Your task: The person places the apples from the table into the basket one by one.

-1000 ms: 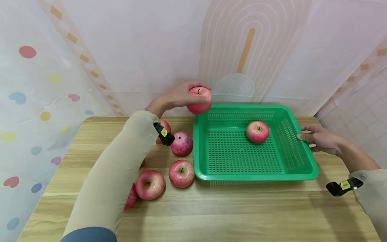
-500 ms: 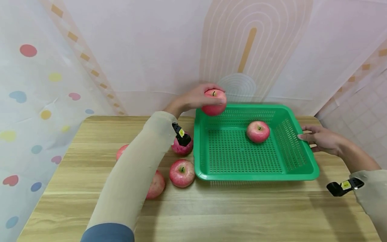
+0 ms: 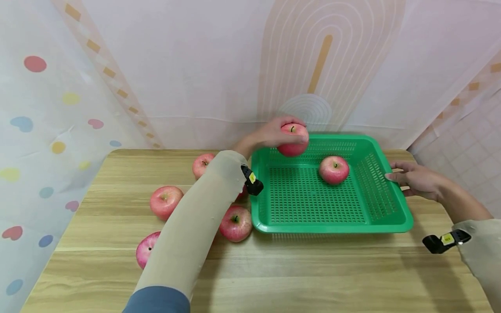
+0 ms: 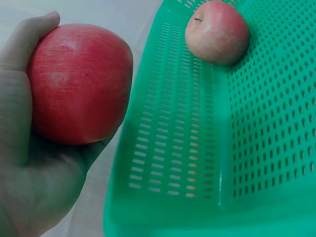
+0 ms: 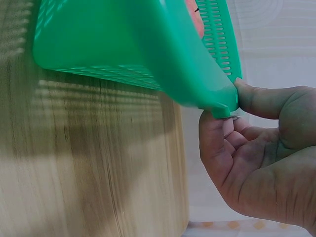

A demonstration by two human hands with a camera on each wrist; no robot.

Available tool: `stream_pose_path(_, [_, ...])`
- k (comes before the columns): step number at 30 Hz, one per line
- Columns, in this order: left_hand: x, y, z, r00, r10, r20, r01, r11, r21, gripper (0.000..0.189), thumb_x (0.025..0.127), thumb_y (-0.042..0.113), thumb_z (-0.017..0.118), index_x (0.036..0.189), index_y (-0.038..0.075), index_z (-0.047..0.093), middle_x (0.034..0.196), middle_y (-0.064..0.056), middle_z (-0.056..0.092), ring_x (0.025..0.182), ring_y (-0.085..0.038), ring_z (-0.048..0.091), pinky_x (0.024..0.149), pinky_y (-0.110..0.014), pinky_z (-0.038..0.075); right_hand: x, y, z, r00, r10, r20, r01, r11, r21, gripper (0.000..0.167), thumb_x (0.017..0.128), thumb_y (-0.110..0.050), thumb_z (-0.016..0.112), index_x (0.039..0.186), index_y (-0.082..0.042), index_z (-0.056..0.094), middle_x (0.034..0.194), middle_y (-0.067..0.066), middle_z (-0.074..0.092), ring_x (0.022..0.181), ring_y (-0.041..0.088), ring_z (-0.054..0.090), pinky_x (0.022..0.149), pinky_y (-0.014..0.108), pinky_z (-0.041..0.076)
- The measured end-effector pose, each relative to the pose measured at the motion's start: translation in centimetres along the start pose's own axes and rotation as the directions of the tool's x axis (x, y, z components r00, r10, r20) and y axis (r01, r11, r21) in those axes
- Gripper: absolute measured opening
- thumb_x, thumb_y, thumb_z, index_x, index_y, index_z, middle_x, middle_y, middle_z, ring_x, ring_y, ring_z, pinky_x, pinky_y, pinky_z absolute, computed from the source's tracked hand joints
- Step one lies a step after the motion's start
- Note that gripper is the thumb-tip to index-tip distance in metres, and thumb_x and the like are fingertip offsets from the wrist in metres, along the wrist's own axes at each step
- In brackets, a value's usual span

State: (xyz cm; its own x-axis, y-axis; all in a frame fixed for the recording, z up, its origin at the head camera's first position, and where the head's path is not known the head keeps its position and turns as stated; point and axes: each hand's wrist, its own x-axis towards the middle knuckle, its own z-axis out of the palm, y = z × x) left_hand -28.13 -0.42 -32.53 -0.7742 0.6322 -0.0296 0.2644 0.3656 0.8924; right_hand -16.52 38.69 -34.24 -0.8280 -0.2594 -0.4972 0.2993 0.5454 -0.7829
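A small yellow label (image 3: pixel 252 178) sat on the black wrist device (image 3: pixel 254 187) at the left cuff, and a matching yellow label (image 3: pixel 447 239) marked the black wrist device (image 3: pixel 432 244) at the right; the print on both was too small to read surely.

The left hand (image 3: pixel 272 134) had its grip closed round a round, glossy red apple (image 3: pixel 293 141), thumb and fingers curled about its sides, stem upward. In the head view this apple was raised over the back left part of a rectangular green plastic basket (image 3: pixel 313 228) with perforated walls and floor.

The right hand (image 3: pixel 419 179) pinched the basket's right rim, its thumb on the edge and its fingers curled beneath.

A pink-red apple (image 3: pixel 334 170) lay inside, near the back right. On the wood-grain tabletop (image 3: pixel 293 278), other red and pink apples (image 3: pixel 166 202) lay left of the basket, some partly hidden by the beige left sleeve (image 3: pixel 188 234).
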Motion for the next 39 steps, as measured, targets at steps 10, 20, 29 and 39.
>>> stream_pose_path(10, [0.6,-0.5,2.2,1.0,0.021,0.007,-0.021,1.0,-0.008,0.054,0.091,0.03,0.075,0.138,0.01,0.06,0.121,-0.005,0.064,0.106,-0.018,0.06,0.087,-0.03,0.054,0.1,-0.1,0.1,1.0,0.001,0.009,-0.001,1.0,0.008,0.045,0.111,-0.014,0.041,0.146,0.01,0.026,0.106,0.002,0.064,0.092,0.016,0.069,0.082,0.039,0.058])
stream_pose_path(20, [0.9,-0.7,4.4,0.998,0.049,0.025,-0.049,0.999,0.006,0.055,0.087,0.027,0.079,0.135,0.008,0.06,0.117,-0.006,0.065,0.103,-0.019,0.061,0.084,-0.029,0.054,0.1,-0.1,0.1,1.0,-0.004,0.006,0.004,1.0,0.008,0.046,0.111,-0.014,0.041,0.146,0.011,0.025,0.106,0.003,0.064,0.091,0.016,0.069,0.082,0.04,0.058])
stream_pose_path(29, [1.2,-1.5,5.6,0.997,0.02,0.072,-0.022,0.999,0.035,0.062,0.087,0.031,0.081,0.138,0.007,0.056,0.12,-0.006,0.065,0.105,-0.017,0.062,0.086,-0.027,0.053,0.1,-0.1,0.1,1.0,-0.002,0.014,0.002,1.0,0.005,0.046,0.111,-0.015,0.041,0.146,0.011,0.025,0.106,0.002,0.064,0.092,0.016,0.068,0.082,0.04,0.058])
stream_pose_path(39, [1.2,-2.1,7.1,0.995,0.01,0.099,-0.019,0.995,0.093,0.061,0.087,0.03,0.08,0.137,0.007,0.055,0.122,-0.008,0.062,0.104,-0.018,0.06,0.084,-0.025,0.051,0.1,0.0,0.1,1.0,-0.003,0.016,0.003,1.0,0.006,0.047,0.112,-0.015,0.04,0.147,0.011,0.024,0.107,0.002,0.064,0.092,0.016,0.069,0.081,0.041,0.058])
